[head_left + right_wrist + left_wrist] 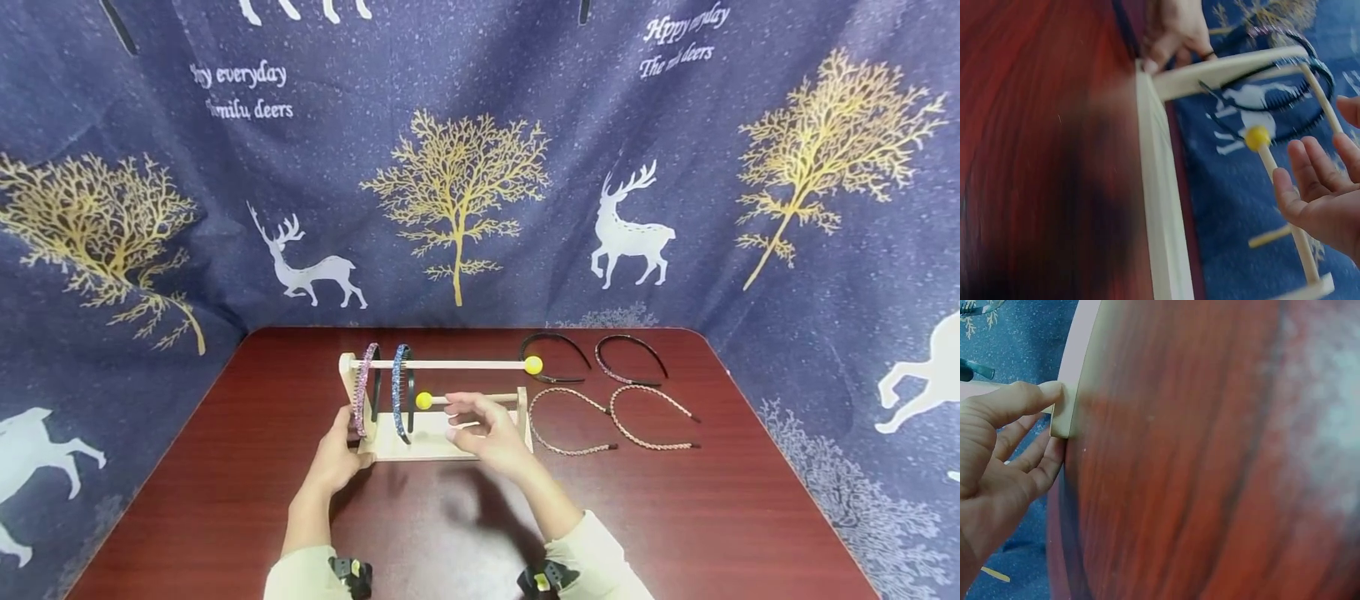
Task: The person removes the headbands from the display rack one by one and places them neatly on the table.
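A pale wooden headband stand [442, 449] has an upper rod [465, 364] and a shorter lower rod [501, 398], each tipped with a yellow ball. On the upper rod hang a pink glittery headband [362, 398] and a blue glittery headband [398, 398]. My left hand [335, 457] grips the left end of the stand; the left wrist view has its thumb and fingers pinching the wooden edge [1065, 419]. Beside the lower rod, my right hand [491, 432] has loosely bent fingers and holds nothing. In the right wrist view its fingers [1313, 169] are spread near that rod.
To the right of the stand lie a black headband [552, 336], a dark headband with a beaded part [609, 368] and two braided beige headbands [567, 452]. The dark red table [225, 500] meets a blue curtain [480, 67] behind.
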Action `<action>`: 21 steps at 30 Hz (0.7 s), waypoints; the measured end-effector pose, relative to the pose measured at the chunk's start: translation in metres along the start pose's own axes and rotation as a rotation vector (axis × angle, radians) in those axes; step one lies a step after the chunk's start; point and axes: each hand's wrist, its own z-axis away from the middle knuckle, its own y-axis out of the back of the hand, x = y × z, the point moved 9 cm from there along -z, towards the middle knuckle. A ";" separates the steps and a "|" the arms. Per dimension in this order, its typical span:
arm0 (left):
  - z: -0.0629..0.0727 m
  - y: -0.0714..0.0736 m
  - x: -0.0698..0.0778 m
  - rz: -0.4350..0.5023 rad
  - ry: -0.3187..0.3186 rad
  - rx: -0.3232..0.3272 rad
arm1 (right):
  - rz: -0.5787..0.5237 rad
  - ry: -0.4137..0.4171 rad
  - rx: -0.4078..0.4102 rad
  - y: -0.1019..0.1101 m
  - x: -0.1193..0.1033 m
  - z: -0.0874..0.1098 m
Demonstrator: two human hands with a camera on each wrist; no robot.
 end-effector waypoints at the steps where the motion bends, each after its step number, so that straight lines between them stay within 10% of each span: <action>1: -0.001 0.000 0.000 0.000 -0.001 -0.001 | 0.003 0.000 -0.007 -0.005 0.000 -0.002; 21: -0.010 0.005 -0.001 -0.042 0.007 0.011 | -0.049 0.020 -0.118 -0.056 -0.002 -0.035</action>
